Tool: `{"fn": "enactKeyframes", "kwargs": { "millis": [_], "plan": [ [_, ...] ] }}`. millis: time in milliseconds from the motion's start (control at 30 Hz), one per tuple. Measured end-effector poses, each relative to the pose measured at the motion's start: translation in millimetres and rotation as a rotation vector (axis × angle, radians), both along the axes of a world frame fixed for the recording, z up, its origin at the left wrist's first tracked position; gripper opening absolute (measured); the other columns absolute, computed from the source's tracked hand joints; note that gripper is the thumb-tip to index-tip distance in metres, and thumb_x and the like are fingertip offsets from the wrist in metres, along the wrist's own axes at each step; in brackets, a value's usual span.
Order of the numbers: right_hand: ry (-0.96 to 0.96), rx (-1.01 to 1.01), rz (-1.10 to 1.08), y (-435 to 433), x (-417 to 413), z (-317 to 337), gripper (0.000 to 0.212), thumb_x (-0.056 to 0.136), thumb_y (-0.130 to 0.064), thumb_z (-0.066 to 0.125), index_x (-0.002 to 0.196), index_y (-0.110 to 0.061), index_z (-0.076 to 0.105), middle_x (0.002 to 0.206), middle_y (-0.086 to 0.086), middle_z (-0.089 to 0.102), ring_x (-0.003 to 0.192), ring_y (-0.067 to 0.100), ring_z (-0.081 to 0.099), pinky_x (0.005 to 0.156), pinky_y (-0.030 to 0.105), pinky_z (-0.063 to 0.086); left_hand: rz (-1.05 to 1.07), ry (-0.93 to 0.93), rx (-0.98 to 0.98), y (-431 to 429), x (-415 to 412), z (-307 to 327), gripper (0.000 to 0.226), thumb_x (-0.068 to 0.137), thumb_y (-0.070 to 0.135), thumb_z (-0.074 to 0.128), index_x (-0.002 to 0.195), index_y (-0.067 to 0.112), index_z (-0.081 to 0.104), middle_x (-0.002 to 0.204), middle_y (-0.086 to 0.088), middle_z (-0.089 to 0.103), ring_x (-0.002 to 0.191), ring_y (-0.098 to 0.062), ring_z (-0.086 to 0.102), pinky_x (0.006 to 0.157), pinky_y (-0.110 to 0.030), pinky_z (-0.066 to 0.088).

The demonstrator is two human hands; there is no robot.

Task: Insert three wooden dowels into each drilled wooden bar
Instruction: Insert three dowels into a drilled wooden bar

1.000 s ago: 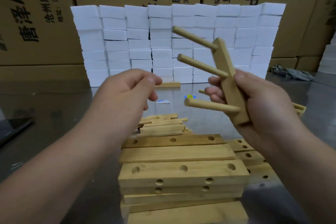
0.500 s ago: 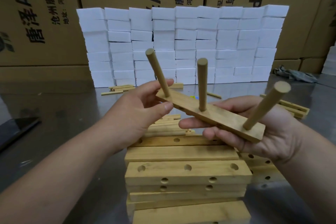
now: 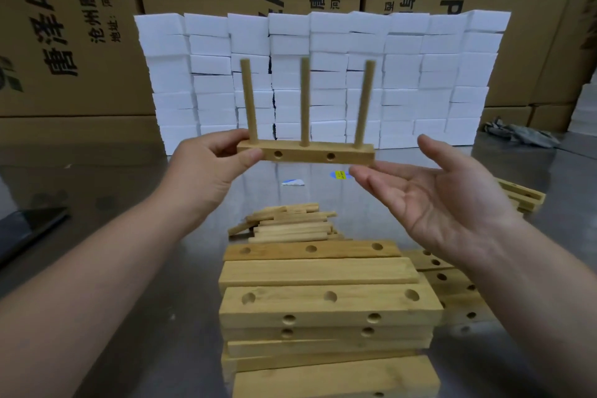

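Holding doweled bar (image 3: 307, 152) level, long axis left to right.
Pinching left end in left hand (image 3: 206, 168); hovering right hand (image 3: 445, 200), fingers (image 3: 387, 176) wide and empty, just beside right end.

One held bar (image 3: 307, 152), three dowels (image 3: 304, 100) upright — two hands (image 3: 206, 165) — stacked bars (image 3: 329, 304) and loose dowels (image 3: 290, 226) uncountable.
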State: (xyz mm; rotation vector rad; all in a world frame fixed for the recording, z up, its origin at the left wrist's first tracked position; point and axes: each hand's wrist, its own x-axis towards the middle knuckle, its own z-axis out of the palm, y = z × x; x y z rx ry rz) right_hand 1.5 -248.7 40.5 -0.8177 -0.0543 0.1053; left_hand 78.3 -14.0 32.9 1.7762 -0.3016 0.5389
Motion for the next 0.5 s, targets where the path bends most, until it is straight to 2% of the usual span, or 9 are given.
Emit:
{"fn": "enactKeyframes", "kwargs": {
  "millis": [167, 233, 333, 500],
  "plan": [
    [0.015, 0.010, -0.135, 3, 1, -4, 0.039, 0.094, -0.027, 0.046, 0.102, 0.011, 0.052, 0.091, 0.027, 0.069, 0.077, 0.031, 0.071, 0.060, 0.028, 0.059, 0.203, 0.164, 0.082, 17, 55, -30, 0.036, 0.082, 0.029, 0.068, 0.116, 0.016, 0.064, 0.111, 0.001, 0.066, 0.103, -0.014, 0.058, 0.087, -0.025, 0.039],
    [0.020, -0.010, -0.135, 6, 1, -6, 0.037, 0.094, -0.026, 0.047, 0.101, 0.010, 0.054, 0.090, 0.026, 0.069, 0.076, 0.031, 0.071, 0.060, 0.028, 0.059, 0.291, 0.230, 0.199, 24, 73, -45, 0.035, 0.083, 0.031, 0.067, 0.115, 0.017, 0.065, 0.116, -0.002, 0.064, 0.104, -0.022, 0.058, 0.085, -0.029, 0.041],
    [0.031, -0.030, -0.140, 10, 2, -9, 0.035, 0.094, -0.024, 0.047, 0.101, 0.009, 0.055, 0.088, 0.025, 0.070, 0.076, 0.031, 0.071, 0.058, 0.028, 0.059, 0.376, 0.314, 0.432, 35, 94, -60, 0.035, 0.085, 0.036, 0.064, 0.116, 0.019, 0.064, 0.112, -0.006, 0.065, 0.087, -0.024, 0.059, 0.073, -0.032, 0.044],
    [0.050, -0.031, -0.175, 12, 2, -9, 0.032, 0.093, -0.021, 0.048, 0.100, 0.008, 0.056, 0.082, 0.023, 0.071, 0.070, 0.030, 0.071, 0.054, 0.028, 0.058, 0.394, 0.332, 0.680, 36, 127, -72, 0.033, 0.090, 0.035, 0.056, 0.117, 0.017, 0.063, 0.120, -0.006, 0.062, 0.102, -0.026, 0.056, 0.077, -0.028, 0.039]
  ]
}}
